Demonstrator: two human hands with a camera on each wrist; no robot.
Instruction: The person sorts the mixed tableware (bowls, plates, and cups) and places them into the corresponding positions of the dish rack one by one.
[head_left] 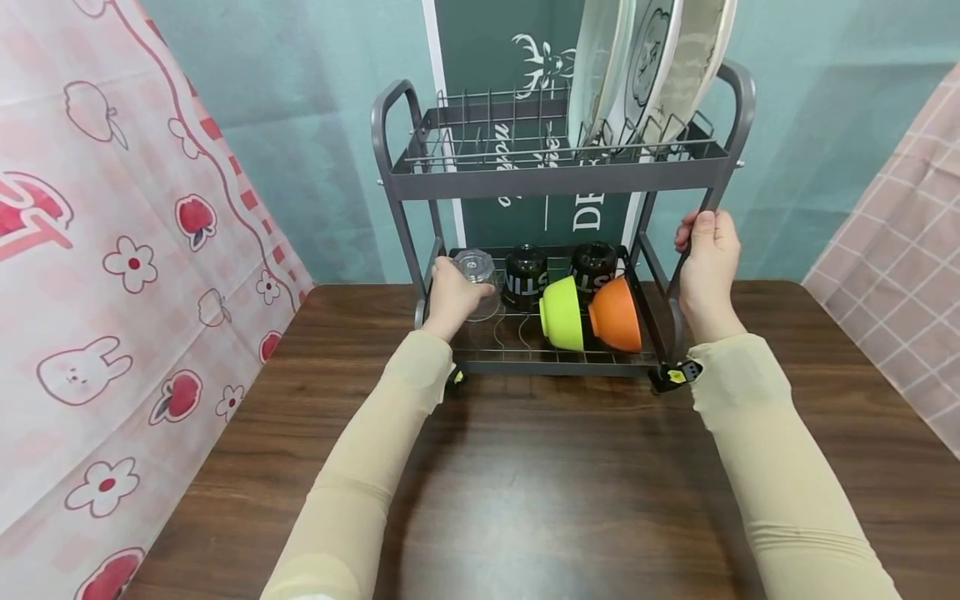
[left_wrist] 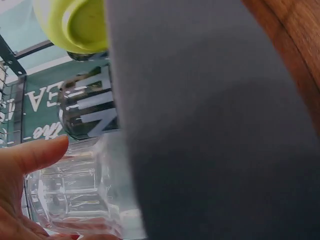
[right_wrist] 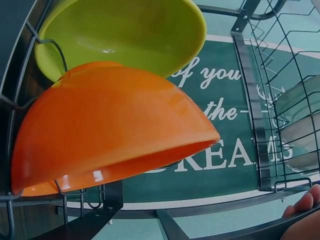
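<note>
My left hand (head_left: pixel 452 300) holds a clear glass (head_left: pixel 476 265) at the left end of the lower tier of a grey two-tier dish rack (head_left: pixel 562 178). The glass stands bottom up there. In the left wrist view the thumb lies along the side of the faceted glass (left_wrist: pixel 75 187), with fingers beneath it. With my right hand (head_left: pixel 708 271) I grip the rack's right upright, just under the upper tier; only fingertips show at the lower right of the right wrist view. Beside the glass are two black lettered cups (head_left: pixel 525 277), upside down.
A lime green bowl (head_left: pixel 561 315) and an orange bowl (head_left: pixel 617 315) lean on edge at the lower tier's right front. Several plates (head_left: pixel 651 67) stand upright on the upper tier's right half. The rack stands at the back of a brown wooden table (head_left: pixel 510 483), before a hanging cloth (head_left: pixel 300 150).
</note>
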